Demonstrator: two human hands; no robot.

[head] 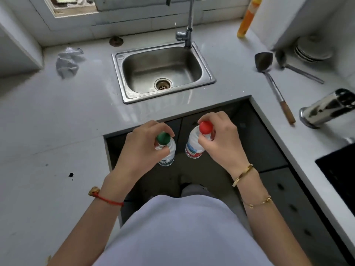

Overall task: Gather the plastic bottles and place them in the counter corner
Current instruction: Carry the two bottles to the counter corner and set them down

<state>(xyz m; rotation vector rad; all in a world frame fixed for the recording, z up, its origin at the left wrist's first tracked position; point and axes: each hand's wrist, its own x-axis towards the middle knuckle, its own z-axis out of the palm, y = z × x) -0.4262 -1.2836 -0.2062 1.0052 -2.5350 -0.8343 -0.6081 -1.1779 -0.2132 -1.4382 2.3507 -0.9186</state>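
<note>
My left hand [140,150] grips a clear plastic bottle with a green cap [166,150] by its neck, upright, in the air over the dark floor in front of the counter. Beside it, my right hand [221,143] holds a second clear bottle with a red cap and a red-and-blue label [194,147] the same way. The two bottles hang side by side, a little apart, just below the counter's front edge. A crumpled clear plastic piece [68,61], possibly a squashed bottle, lies near the back left counter corner.
A steel sink [203,60] with a tap sits in the grey counter [57,116] straight ahead. At the right lie a spatula [269,73], a ladle [295,69], a shiny steel canister [326,108], stacked plates [311,49], an orange bottle [248,18] and a black hob [340,173].
</note>
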